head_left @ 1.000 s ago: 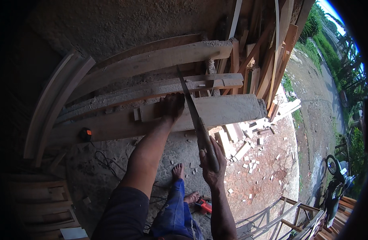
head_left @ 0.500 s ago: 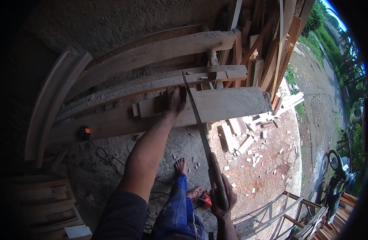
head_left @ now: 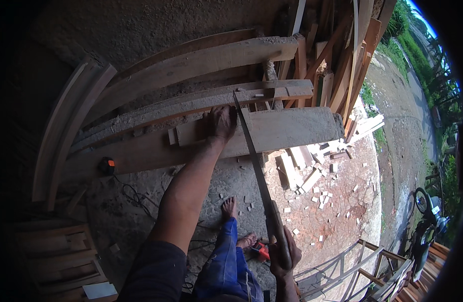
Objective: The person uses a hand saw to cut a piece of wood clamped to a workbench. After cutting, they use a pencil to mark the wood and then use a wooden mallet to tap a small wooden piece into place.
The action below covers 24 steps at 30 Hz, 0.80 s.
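Observation:
My left hand (head_left: 221, 123) is closed on a short wooden piece (head_left: 191, 133), pressing it against the broad pale board (head_left: 292, 128). My right hand (head_left: 284, 254) grips the handle of a long hand saw (head_left: 255, 163). The saw blade crosses the board just right of my left hand, beside the piece, its narrow tip reaching up toward a narrower plank (head_left: 161, 108) behind. An orange-and-black tape measure (head_left: 107, 165) sits at the left of the broad board.
Tall offcuts (head_left: 332, 75) lean at upper right, beside scattered cut blocks (head_left: 309, 178). Curved pieces (head_left: 65, 131) lean at left. A red power tool (head_left: 262, 251) with cables lies by my bare feet. A wooden frame (head_left: 372, 272) and parked motorbike (head_left: 423, 216) are at lower right.
The saw and my right hand have moved down and to the right, toward my body. My left hand sits slightly higher and further right in the picture, still on the piece.

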Each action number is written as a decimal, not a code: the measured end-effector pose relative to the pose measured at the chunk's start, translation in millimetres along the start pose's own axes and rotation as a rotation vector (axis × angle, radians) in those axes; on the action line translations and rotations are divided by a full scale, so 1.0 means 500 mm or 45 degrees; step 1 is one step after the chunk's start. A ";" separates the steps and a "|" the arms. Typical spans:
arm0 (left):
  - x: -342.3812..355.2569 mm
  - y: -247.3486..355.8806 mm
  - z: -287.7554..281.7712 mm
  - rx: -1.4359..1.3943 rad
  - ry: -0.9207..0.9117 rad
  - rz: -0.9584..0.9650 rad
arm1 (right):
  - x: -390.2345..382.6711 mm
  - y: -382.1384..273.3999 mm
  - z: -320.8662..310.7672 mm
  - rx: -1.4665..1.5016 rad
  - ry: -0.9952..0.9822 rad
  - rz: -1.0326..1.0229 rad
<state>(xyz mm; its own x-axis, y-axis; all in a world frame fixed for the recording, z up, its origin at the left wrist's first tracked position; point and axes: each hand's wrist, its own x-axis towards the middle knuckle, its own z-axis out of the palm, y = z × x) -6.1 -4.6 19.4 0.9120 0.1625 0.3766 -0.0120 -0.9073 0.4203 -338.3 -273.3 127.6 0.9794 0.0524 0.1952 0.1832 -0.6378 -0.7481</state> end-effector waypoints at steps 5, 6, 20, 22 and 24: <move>0.030 0.019 -0.006 0.282 -0.175 0.089 | 0.293 -0.020 0.131 0.506 0.041 0.177; 0.012 0.011 -0.001 0.305 -0.185 0.084 | 0.288 -0.023 0.129 0.519 -0.009 0.232; 0.023 0.016 -0.016 0.231 -0.162 0.185 | 0.303 0.000 0.143 0.486 -0.007 0.152; -0.007 -0.001 -0.009 0.160 -0.116 0.180 | 0.245 0.012 0.153 0.426 0.045 0.120; -0.020 -0.004 -0.001 0.014 0.037 0.258 | 0.170 0.027 0.169 0.556 -0.030 0.411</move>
<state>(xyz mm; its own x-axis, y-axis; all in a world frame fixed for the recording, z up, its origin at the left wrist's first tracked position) -15.3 -4.1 15.2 0.8791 -0.0126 0.4764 -0.1891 -0.9268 0.3244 -245.3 -212.8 80.6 0.9924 -0.0728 -0.0989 -0.1140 -0.2463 -0.9625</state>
